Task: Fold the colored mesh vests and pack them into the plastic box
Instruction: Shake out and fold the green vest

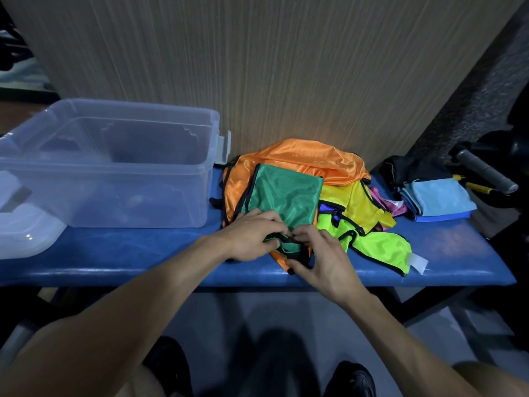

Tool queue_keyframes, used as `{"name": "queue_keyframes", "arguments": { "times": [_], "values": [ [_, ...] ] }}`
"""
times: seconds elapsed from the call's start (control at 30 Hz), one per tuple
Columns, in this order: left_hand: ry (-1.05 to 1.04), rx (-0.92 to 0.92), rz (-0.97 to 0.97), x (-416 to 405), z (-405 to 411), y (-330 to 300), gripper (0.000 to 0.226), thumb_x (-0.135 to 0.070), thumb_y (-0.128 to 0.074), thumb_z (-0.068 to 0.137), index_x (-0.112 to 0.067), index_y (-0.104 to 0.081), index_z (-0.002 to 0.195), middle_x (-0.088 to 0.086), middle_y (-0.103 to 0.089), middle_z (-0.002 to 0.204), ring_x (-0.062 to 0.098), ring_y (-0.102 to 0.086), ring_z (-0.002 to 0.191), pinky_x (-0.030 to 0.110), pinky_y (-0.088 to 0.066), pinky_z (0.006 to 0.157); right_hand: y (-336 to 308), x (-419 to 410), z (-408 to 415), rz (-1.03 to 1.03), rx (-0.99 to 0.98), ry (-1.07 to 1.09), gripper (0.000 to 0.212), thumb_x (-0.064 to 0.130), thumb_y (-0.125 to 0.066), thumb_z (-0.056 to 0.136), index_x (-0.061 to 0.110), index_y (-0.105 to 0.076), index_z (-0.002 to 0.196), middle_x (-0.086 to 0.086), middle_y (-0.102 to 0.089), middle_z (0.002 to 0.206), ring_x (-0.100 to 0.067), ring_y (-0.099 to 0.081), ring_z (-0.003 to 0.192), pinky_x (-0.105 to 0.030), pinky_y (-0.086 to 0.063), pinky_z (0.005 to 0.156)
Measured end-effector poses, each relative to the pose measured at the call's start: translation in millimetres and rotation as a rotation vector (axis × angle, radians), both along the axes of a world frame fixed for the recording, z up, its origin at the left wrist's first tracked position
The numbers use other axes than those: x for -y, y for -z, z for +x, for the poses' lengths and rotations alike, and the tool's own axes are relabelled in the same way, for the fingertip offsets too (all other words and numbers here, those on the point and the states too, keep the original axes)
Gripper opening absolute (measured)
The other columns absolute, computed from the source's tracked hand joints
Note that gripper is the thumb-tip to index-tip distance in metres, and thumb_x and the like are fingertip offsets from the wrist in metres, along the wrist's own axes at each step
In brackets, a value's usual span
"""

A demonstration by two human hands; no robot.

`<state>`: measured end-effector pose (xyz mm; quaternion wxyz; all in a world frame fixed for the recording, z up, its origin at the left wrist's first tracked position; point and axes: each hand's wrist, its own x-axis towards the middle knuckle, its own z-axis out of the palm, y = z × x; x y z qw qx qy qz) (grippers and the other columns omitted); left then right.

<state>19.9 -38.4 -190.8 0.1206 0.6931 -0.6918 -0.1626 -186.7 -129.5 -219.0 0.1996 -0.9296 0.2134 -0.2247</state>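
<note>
On blue bench, both hands pinching green vest, apparently by black trim

Glossy satin-like green vest, translucent smooth plastic box, shiny blue padded bench

Blue bench carries plastic box, vests.

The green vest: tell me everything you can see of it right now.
The green vest is shiny mesh-like fabric edged with black binding. It lies roughly flat, partly folded, on top of the orange vest on the blue bench. Its near edge is bunched, where the left hand and the right hand both pinch it. It is outside the plastic box.
</note>
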Motion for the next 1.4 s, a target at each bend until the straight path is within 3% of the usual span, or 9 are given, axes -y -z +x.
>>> {"name": "queue_keyframes", "arguments": {
  "times": [0.13,0.2,0.37,0.67,0.87,1.03,1.17,1.27,1.4],
  "values": [
    [0.067,0.006,-0.083,-21,9,-4,0.07,-0.04,-0.07,0.09,-0.041,-0.035,0.152,-0.017,-0.04,0.141,0.006,-0.036,0.129,0.029,-0.03,0.112,-1,5,0,-0.229,-0.067,-0.046,0.045,0.037,-0.077,0.084,0.024,-0.059,0.124,0.011,-0.07,0.104,-0.019,-0.057,0.1,-0.038,-0.044,0.08],
    [0.017,0.115,-0.15,-37,14,-9,0.078,-0.043,-0.075,0.084,-0.041,-0.032,0.149,-0.017,-0.034,0.144,0.005,-0.031,0.132,0.027,-0.028,0.111,-2,9,2,-0.289,-0.064,-0.052,0.044,0.035,-0.08,0.083,0.021,-0.062,0.12,0.008,-0.069,0.096,-0.019,-0.056,0.096,-0.038,-0.044,0.076],
    [-0.228,0.357,-0.263,-69,12,-6,0.051,-0.053,-0.069,0.08,-0.028,-0.045,0.117,-0.011,-0.042,0.115,0.016,-0.046,0.105,0.031,-0.042,0.085,-5,17,6,-0.285,-0.047,-0.057,0.04,0.035,-0.08,0.083,0.02,-0.066,0.118,0.002,-0.064,0.088,-0.016,-0.052,0.094,-0.032,-0.036,0.077],
    [-0.413,0.255,-0.371,-94,-3,23,0.026,-0.053,-0.045,0.091,-0.03,-0.052,0.102,-0.015,-0.057,0.09,0.017,-0.06,0.086,0.036,-0.049,0.058,-3,20,9,-0.343,-0.098,-0.097,0.047,0.043,-0.079,0.082,0.022,-0.065,0.121,0.006,-0.073,0.104,-0.017,-0.055,0.101,-0.029,-0.031,0.078],
    [-0.432,0.186,-0.315,-104,-14,20,0.035,-0.059,-0.058,0.09,-0.037,-0.046,0.115,-0.017,-0.056,0.106,0.012,-0.058,0.101,0.037,-0.053,0.071,-2,16,12,-0.398,-0.125,-0.093,0.051,0.042,-0.079,0.081,0.02,-0.065,0.126,0.007,-0.072,0.103,-0.022,-0.059,0.1,-0.035,-0.041,0.078],
    [-0.449,0.031,-0.312,-105,-11,22,0.03,-0.027,-0.067,0.093,-0.03,-0.049,0.116,-0.011,-0.064,0.111,0.009,-0.059,0.102,0.038,-0.053,0.08,0,14,11,-0.385,-0.137,-0.079,0.05,0.041,-0.078,0.084,0.02,-0.064,0.127,0.007,-0.071,0.102,-0.021,-0.058,0.101,-0.036,-0.042,0.078],
    [-0.47,-0.13,-0.405,-107,-8,16,0.029,-0.007,-0.065,0.094,-0.021,-0.059,0.119,-0.011,-0.065,0.108,-0.013,-0.053,0.085,0.007,-0.041,0.075,1,11,10,-0.39,-0.116,-0.081,0.046,0.038,-0.076,0.084,0.019,-0.066,0.125,0.007,-0.069,0.1,-0.023,-0.059,0.098,-0.037,-0.044,0.077],
    [-0.51,-0.267,-0.466,-102,-15,11,0.029,-0.005,-0.069,0.092,-0.018,-0.061,0.117,-0.015,-0.062,0.099,0.006,-0.057,0.077,0.008,-0.041,0.067,0,8,12,-0.394,-0.072,-0.078,0.043,0.048,-0.055,0.091,0.02,-0.067,0.121,0.007,-0.068,0.095,-0.022,-0.058,0.095,-0.037,-0.044,0.075],
    [-0.405,-0.214,-0.414,-95,-22,19,0.027,-0.007,-0.073,0.09,-0.015,-0.065,0.115,-0.026,-0.054,0.092,-0.008,-0.055,0.085,0.005,-0.041,0.075,-4,4,13,-0.405,-0.066,-0.074,0.051,0.055,-0.043,0.091,0.02,-0.07,0.118,0.007,-0.069,0.093,-0.021,-0.059,0.093,-0.038,-0.045,0.074]
  ]
}}
